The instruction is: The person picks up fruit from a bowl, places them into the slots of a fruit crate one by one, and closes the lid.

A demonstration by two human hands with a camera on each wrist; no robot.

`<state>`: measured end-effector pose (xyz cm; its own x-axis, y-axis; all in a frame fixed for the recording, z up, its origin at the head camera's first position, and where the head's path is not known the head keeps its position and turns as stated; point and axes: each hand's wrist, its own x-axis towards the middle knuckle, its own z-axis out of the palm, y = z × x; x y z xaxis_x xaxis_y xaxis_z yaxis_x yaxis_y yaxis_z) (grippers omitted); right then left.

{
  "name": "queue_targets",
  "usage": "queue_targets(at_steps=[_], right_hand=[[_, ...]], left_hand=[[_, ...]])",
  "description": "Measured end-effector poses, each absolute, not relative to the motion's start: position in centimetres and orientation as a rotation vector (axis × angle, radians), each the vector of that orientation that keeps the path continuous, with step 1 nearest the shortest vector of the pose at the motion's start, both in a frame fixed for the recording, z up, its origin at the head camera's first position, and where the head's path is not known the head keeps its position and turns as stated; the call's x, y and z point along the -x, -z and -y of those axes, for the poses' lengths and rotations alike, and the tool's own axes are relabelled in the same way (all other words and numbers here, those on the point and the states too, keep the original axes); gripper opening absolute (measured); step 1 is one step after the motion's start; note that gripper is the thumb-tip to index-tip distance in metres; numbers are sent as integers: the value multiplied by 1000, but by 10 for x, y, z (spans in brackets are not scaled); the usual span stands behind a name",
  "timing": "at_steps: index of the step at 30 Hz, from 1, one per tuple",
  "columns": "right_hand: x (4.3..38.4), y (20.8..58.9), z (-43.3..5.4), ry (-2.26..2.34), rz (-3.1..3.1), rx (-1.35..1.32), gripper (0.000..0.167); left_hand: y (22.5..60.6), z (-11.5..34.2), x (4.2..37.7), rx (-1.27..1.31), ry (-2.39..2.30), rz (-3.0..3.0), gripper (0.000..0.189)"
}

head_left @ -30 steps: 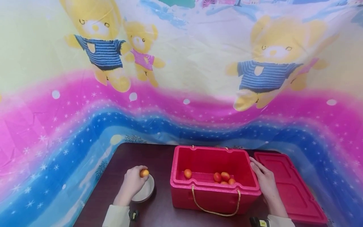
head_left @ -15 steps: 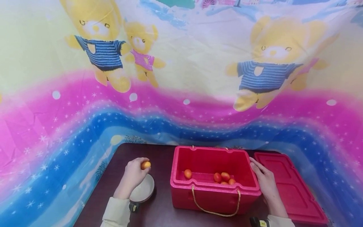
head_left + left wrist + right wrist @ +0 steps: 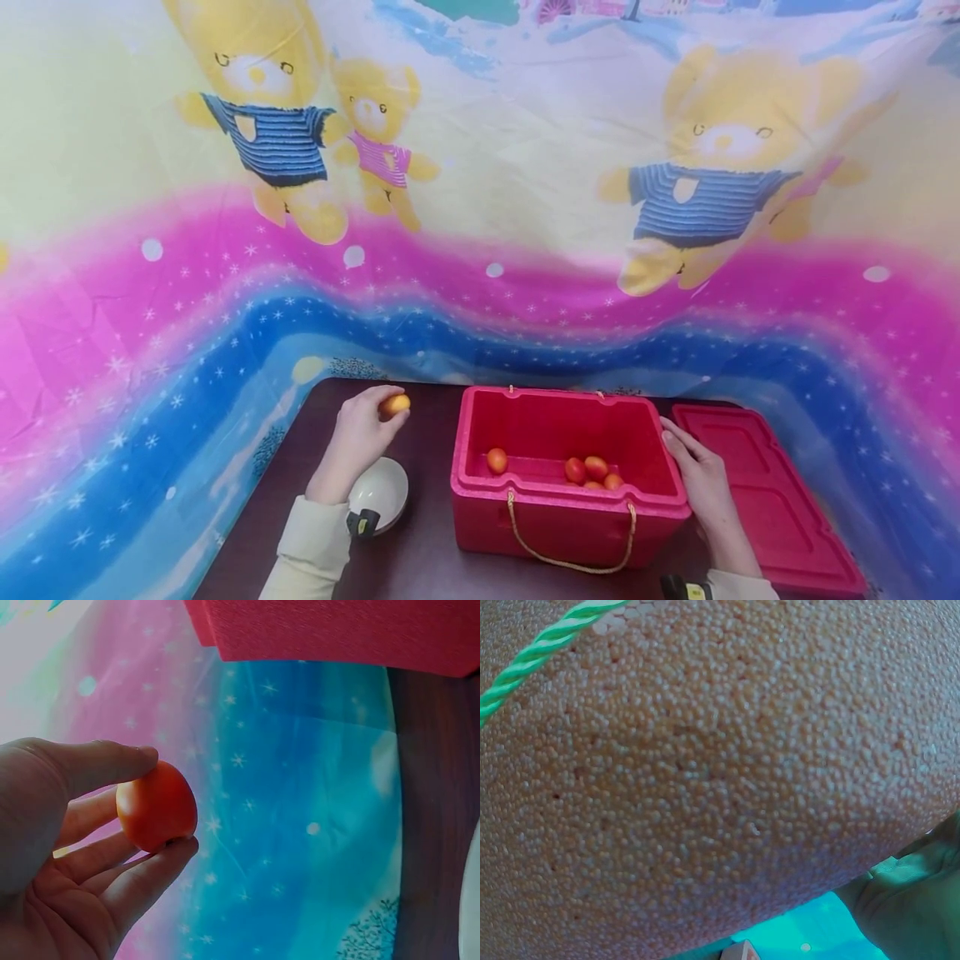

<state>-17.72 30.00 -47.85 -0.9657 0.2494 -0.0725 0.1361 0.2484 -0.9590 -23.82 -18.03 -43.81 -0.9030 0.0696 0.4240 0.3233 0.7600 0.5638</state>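
Observation:
My left hand (image 3: 363, 433) pinches a small orange-red tomato (image 3: 396, 405) between thumb and fingers, above the table and beyond a white bowl (image 3: 386, 493). The left wrist view shows the same tomato (image 3: 157, 808) at the fingertips. To the right stands a red foam box (image 3: 562, 521) without its lid. Inside it lie a tomato (image 3: 497, 460) at the left and several more tomatoes (image 3: 596, 466) toward the right. My right hand (image 3: 702, 475) rests with extended fingers against the box's right side. In the right wrist view, the foam wall (image 3: 720, 772) hides most of that hand.
A red lid (image 3: 780, 500) lies flat at the right of the box. A rope handle (image 3: 570, 564) hangs on the box's near side. The dark table (image 3: 427, 550) meets a printed cloth backdrop (image 3: 480, 308) at the back and sides.
My left hand has risen away from the bowl, up and slightly right in the head view, with the tomato still pinched. The right hand and the box have stayed put.

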Motion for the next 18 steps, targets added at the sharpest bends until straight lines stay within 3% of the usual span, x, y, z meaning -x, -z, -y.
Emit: queue_targets(at_steps=[18], right_hand=[[178, 478, -300, -1791, 2410, 374, 70]], left_hand=[[399, 153, 251, 499, 931, 2444, 31]])
